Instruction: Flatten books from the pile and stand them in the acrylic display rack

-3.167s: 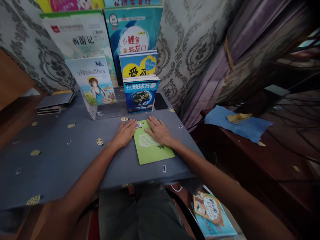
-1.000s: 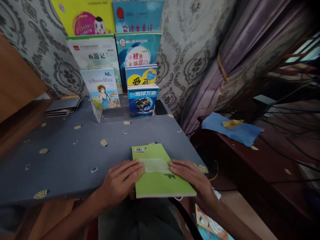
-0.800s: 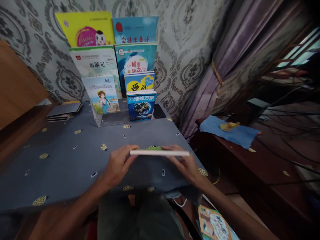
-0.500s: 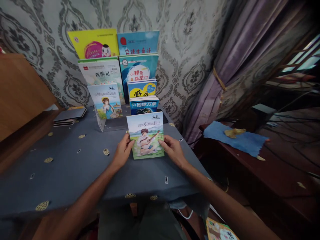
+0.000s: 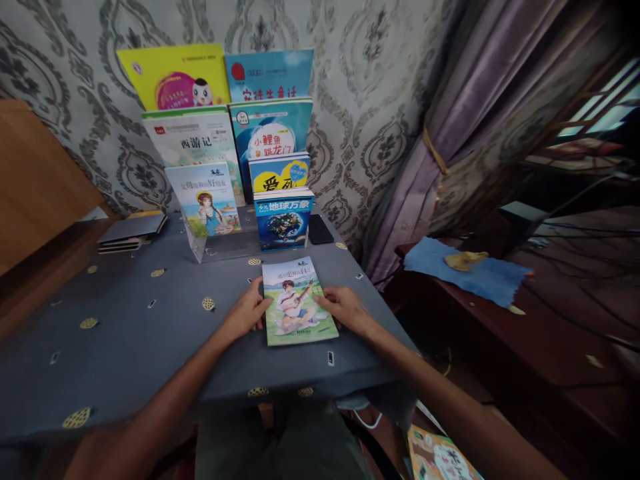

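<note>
A thin book [image 5: 297,310] with a guitar player on its cover is gripped by both my hands, low over the table's front part. My left hand [image 5: 249,309] is closed on its left edge, thumb on the cover and fingers underneath. On the right edge my right hand [image 5: 349,311] holds it the same way. Just beyond it stands a clear display rack [image 5: 225,248] with several upright books. In its front row are a book with a girl in a blue dress [image 5: 210,207] and a blue book with a globe [image 5: 283,225].
A dark phone-like slab [image 5: 320,230] lies right of the rack. Stacked flat books [image 5: 133,230] are at the left, near a wooden panel [image 5: 40,180]. Right of the table [image 5: 165,340], a blue cloth [image 5: 465,270] covers part of a dark red surface. An orange book [image 5: 443,457] is below.
The book in my hands has tilted back from nearly upright to flatter and come lower and nearer. The globe book and the dark slab behind it now show more fully.
</note>
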{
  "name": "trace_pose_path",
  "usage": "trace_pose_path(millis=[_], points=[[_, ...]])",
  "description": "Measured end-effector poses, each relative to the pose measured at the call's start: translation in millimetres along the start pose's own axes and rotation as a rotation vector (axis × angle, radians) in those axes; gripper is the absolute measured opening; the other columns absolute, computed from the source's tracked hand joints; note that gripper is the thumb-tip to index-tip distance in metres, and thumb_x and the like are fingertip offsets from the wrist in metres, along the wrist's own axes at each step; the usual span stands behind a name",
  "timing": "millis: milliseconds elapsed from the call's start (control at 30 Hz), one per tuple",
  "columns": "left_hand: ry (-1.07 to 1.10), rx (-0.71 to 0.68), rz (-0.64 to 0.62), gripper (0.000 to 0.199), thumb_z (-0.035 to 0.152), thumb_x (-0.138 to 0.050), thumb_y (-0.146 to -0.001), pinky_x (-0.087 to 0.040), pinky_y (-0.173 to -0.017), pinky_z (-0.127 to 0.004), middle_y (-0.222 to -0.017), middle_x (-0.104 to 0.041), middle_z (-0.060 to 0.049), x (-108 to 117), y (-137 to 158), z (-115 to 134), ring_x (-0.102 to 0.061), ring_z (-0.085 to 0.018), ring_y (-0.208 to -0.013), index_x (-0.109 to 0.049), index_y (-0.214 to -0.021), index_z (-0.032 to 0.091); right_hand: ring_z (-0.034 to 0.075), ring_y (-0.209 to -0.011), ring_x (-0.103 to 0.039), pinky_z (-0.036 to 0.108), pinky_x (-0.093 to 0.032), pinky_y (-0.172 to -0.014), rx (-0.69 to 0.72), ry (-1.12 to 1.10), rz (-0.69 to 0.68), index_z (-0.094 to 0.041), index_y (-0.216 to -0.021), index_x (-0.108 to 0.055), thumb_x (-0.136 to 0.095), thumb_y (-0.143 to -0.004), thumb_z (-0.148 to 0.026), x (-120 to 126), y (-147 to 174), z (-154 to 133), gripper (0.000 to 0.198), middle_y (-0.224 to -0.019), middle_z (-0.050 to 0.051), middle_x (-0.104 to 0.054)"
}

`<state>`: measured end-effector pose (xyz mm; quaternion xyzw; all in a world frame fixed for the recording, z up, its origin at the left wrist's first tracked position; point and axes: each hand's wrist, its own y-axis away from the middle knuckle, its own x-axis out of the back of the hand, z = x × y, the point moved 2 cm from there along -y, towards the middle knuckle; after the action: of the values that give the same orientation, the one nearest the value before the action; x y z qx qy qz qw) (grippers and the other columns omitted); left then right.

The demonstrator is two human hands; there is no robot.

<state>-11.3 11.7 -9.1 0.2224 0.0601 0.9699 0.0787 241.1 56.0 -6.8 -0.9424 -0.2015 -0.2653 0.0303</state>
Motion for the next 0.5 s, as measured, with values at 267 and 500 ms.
trace_pose_path(millis=[267, 500], points=[[-0.762, -0.153, 0.214, 0.027, 0.027, -0.046, -0.097, -0.053, -0.074, -0.035, -0.095, -0.071, -0.010, 5.9, 4.8, 20.7, -0.069, -0.025, -0.085, -0.061, -0.118, 0.019, 0.023, -0.067, -0.067, 0.028, -0.032, -0.054, -0.012, 0.667, 0.184, -0.021, -0.075, -0.068, -0.060, -0.091, -0.040, 12.6, 4.8, -20.3, 0.026, -0.070, 0.008, -0.073], [-0.874, -0.352, 0.285, 0.028, 0.023, -0.042, -0.099, -0.047, -0.105, -0.045, -0.134, -0.062, -0.014, 9.1, -16.2, 5.2, -0.055, -0.026, -0.130, -0.054, -0.124, 0.017, 0.026, -0.111, -0.068, 0.036, -0.052, -0.088, 0.411, 0.620, 0.051, -0.020, -0.130, -0.061, -0.041, -0.103, -0.033, -30.3, -17.6, -48.2, 0.036, -0.121, 0.013, -0.072]])
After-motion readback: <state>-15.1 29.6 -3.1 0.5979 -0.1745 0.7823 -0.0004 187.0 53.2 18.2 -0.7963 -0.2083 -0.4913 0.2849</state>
